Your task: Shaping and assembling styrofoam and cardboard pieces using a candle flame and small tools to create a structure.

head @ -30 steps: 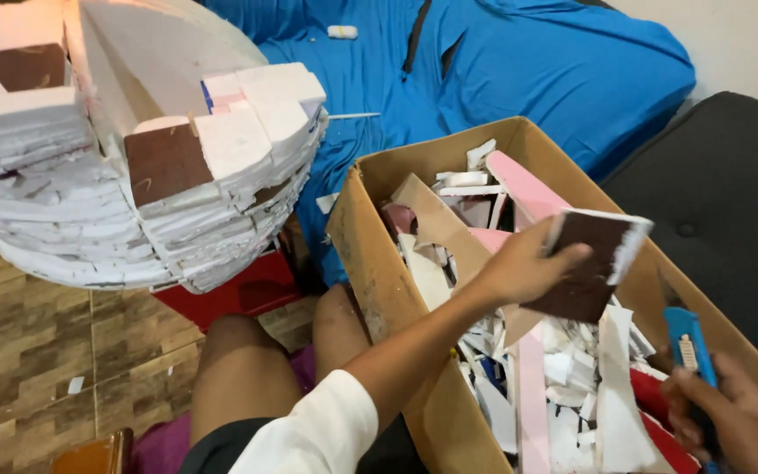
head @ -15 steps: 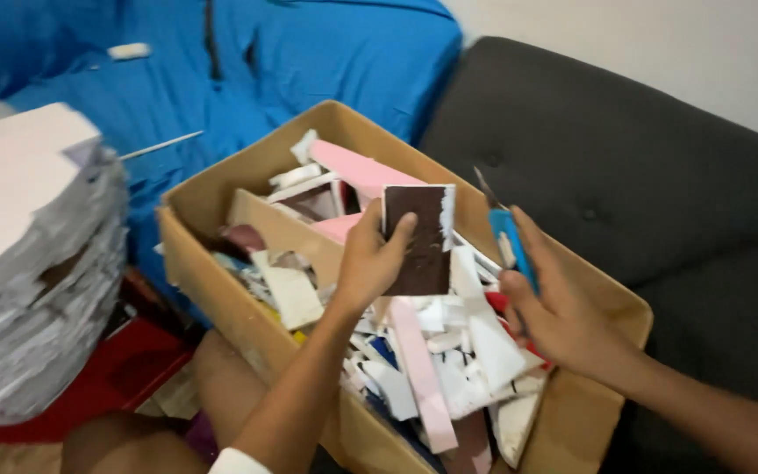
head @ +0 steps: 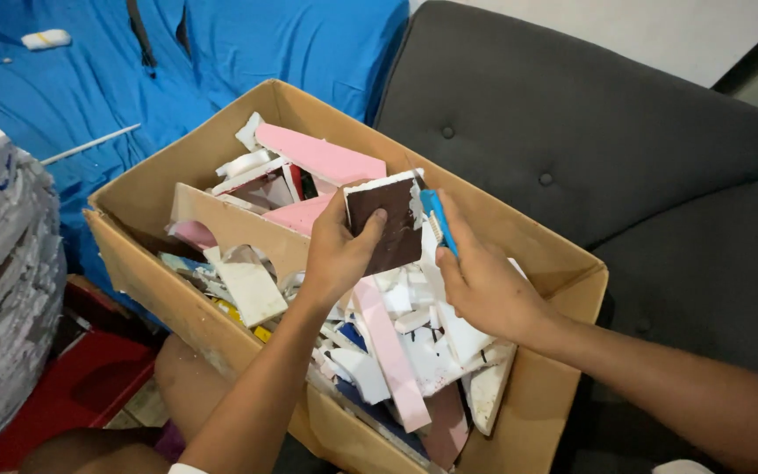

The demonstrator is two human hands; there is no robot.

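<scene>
Foam scraps (head: 379, 351) in cardboard box (head: 151, 263), brown-faced piece (head: 388, 224) above.

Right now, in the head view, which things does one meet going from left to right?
White layered foam stack → cardboard box → left hand → brown foam piece → blue utility knife → right hand → dark grey sofa.

The left hand (head: 337, 253) covered the lower left of the brown piece (head: 389, 224). The right hand (head: 484, 285) hid most of the blue cutter (head: 439, 219); its blade could not be made out. The white stack (head: 2, 290) was cut off by the left edge of the frame. Scraps (head: 379, 351) buried the bottom of the box (head: 160, 290).
</scene>
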